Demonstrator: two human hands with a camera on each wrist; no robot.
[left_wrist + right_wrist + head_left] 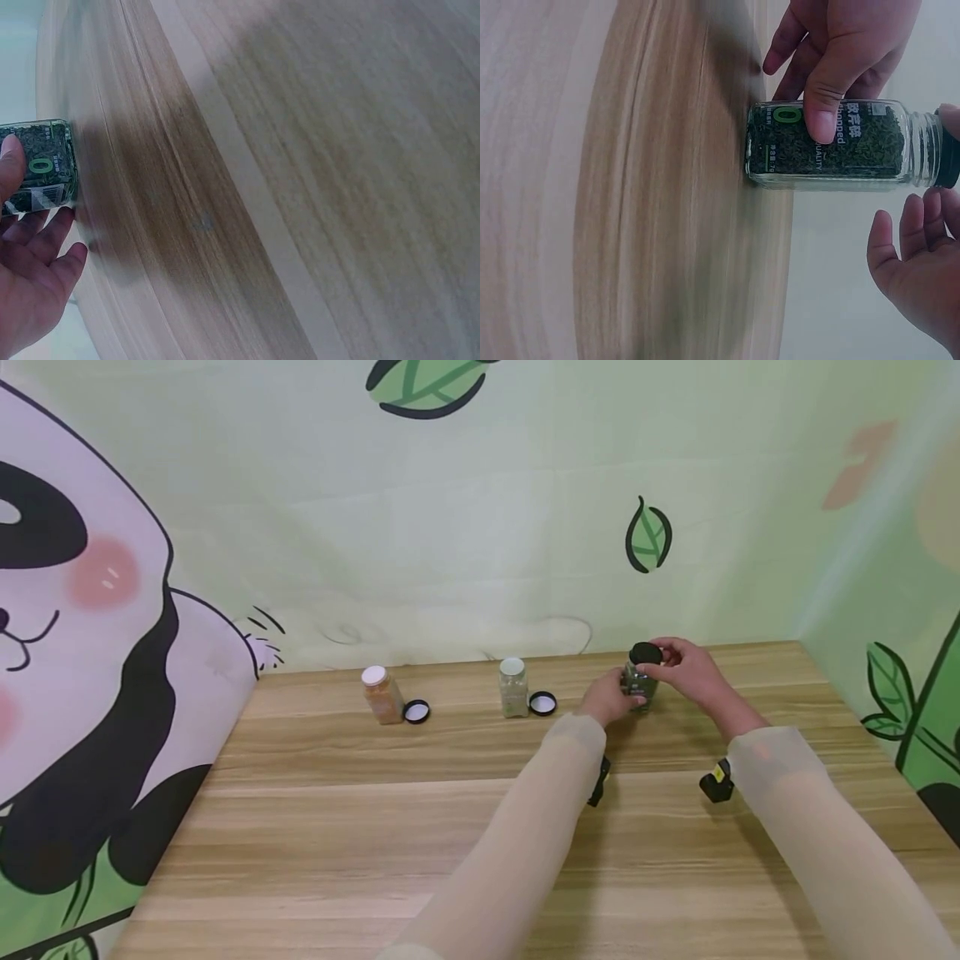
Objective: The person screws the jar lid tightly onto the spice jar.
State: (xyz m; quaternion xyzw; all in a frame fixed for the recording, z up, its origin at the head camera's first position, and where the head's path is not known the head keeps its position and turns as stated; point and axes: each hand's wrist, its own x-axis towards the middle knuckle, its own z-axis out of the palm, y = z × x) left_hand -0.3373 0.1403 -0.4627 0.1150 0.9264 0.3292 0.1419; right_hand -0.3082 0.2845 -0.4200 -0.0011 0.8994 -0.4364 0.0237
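Observation:
At the right of the table stands a square glass jar of dried green herbs (855,154), with a printed label. My left hand (604,697) grips its body, the thumb lying across the label in the right wrist view. Over the neck, my right hand (692,673) pinches the black lid (645,653) between thumb and fingers. The lid sits at the jar's mouth, and clear glass thread shows just below it in the right wrist view. Only the lower part of the jar appears in the left wrist view.
Left of my hands is a glass jar with a whitish top (514,692), a black-rimmed lid (543,703) beside it. Farther left stands a jar of orange contents (384,700) next to another black-rimmed lid (416,712). A printed backdrop (450,527) rises behind the wooden table (337,843).

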